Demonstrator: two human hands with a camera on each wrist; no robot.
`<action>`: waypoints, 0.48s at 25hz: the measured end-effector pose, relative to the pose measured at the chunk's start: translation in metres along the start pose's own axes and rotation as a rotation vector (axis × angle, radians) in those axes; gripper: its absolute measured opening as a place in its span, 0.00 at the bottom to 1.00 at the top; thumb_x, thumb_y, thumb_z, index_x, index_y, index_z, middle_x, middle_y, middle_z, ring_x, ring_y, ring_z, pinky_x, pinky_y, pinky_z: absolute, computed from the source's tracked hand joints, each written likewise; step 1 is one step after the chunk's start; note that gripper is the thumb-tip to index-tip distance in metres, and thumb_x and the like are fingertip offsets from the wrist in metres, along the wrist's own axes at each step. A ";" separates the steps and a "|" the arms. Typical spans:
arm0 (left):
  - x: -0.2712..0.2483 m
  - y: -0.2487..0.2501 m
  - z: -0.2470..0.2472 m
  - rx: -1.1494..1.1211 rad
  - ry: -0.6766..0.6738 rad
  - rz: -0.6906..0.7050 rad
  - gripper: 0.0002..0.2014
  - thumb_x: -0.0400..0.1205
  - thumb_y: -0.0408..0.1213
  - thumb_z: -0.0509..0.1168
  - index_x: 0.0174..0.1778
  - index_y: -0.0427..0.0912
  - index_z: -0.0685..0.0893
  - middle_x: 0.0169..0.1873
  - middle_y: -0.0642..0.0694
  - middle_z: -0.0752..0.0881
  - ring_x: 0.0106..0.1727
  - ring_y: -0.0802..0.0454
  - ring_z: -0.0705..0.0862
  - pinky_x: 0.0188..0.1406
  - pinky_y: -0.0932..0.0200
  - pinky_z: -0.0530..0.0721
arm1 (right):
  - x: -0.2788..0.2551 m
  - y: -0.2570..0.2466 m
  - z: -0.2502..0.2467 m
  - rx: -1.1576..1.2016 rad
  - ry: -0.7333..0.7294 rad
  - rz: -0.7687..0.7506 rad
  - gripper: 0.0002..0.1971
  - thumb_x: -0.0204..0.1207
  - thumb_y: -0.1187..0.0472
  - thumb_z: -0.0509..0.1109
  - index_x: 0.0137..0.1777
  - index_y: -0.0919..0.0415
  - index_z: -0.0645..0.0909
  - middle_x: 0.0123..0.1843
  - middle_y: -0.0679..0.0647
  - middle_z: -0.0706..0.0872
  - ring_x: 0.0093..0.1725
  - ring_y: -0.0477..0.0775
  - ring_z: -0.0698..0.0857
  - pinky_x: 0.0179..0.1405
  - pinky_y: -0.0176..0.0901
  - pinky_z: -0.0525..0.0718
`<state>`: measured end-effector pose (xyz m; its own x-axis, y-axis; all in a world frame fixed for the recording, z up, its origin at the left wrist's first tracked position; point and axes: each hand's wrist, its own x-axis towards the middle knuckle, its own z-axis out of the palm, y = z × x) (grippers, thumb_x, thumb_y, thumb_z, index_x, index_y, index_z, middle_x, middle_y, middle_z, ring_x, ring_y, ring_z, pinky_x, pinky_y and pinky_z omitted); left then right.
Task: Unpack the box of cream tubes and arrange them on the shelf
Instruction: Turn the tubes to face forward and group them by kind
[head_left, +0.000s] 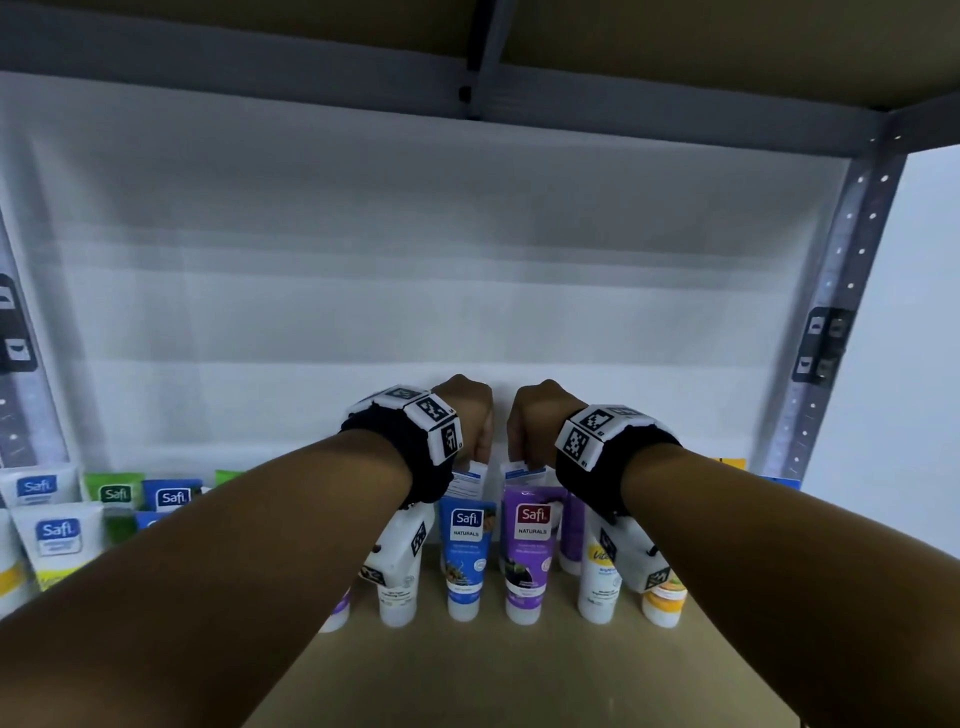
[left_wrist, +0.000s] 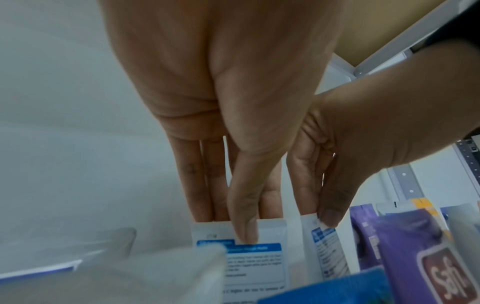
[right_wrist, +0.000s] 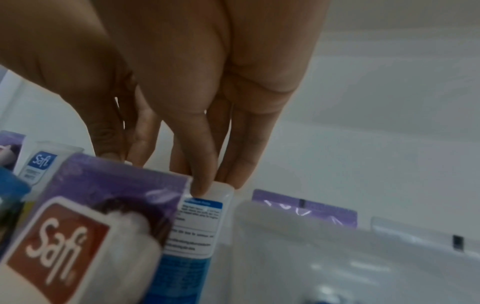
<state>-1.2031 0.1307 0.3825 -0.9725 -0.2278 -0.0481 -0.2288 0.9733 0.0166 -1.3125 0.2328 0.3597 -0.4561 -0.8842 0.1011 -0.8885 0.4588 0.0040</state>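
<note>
I pinch one white tube with my left hand and another white tube with my right hand near the shelf back edge; crowded front tubes may topple.

Both forearms are bare, without sleeves. Each wrist wears a black band carrying white blocks printed with black square markers.

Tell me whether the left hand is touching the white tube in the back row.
Touching. The left wrist view shows the left hand pinching the crimped top of the white tube, thumb in front and fingers behind.
</note>
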 end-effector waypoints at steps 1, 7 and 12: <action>-0.001 -0.001 0.001 -0.004 0.010 -0.001 0.12 0.70 0.24 0.75 0.48 0.39 0.92 0.46 0.45 0.92 0.43 0.56 0.85 0.27 0.78 0.76 | -0.002 -0.002 -0.002 0.011 -0.008 -0.003 0.13 0.59 0.75 0.75 0.30 0.54 0.86 0.40 0.53 0.89 0.39 0.53 0.89 0.46 0.44 0.90; -0.004 -0.009 0.001 -0.048 0.112 -0.022 0.13 0.71 0.29 0.75 0.51 0.40 0.91 0.48 0.48 0.91 0.49 0.53 0.87 0.42 0.67 0.81 | -0.002 -0.007 -0.011 0.053 0.068 0.023 0.09 0.70 0.70 0.72 0.48 0.63 0.89 0.49 0.57 0.91 0.47 0.57 0.89 0.51 0.48 0.89; 0.000 -0.001 -0.001 -0.068 0.247 -0.232 0.19 0.76 0.43 0.74 0.26 0.40 0.75 0.23 0.47 0.78 0.23 0.54 0.78 0.19 0.69 0.75 | -0.008 -0.012 -0.014 0.098 0.114 0.203 0.12 0.70 0.55 0.78 0.44 0.62 0.81 0.48 0.59 0.86 0.46 0.60 0.88 0.46 0.46 0.88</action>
<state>-1.2030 0.1299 0.3839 -0.8736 -0.4503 0.1847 -0.4389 0.8929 0.1007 -1.2976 0.2360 0.3727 -0.6219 -0.7567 0.2016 -0.7825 0.6103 -0.1233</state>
